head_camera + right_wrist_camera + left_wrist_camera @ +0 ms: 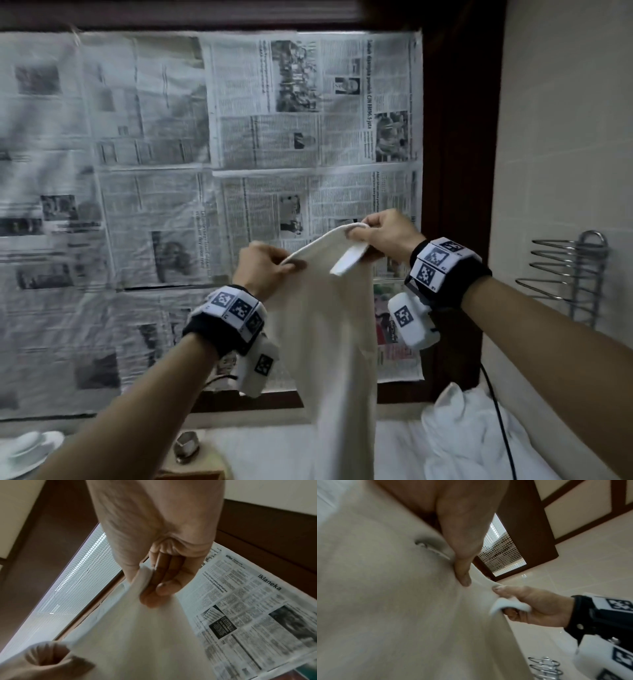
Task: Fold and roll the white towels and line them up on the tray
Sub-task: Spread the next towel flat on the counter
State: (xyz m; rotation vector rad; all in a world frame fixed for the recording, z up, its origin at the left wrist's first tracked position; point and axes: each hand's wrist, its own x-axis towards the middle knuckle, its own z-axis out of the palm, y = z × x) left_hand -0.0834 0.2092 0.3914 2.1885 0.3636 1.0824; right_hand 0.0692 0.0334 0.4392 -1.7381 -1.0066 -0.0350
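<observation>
A white towel (329, 329) hangs in the air in front of me, held up by its top edge. My left hand (263, 269) pinches the left end of that edge and my right hand (380, 231) pinches the right corner, a short flap folding over beside it. The cloth drops straight down to the counter. In the left wrist view the towel (393, 601) fills the frame, the left hand's thumb (462, 574) pressing it and the right hand (527, 608) gripping the corner. The right wrist view shows my right hand (154, 585) curled round the towel (137, 635). No tray is in view.
A heap of white towels (479, 438) lies on the counter at lower right, a black cable (500, 418) over it. A wire rack (575, 274) hangs on the tiled wall at right. Newspaper (205, 171) covers the window. A white dish (30, 448) and a metal holder (186, 445) sit lower left.
</observation>
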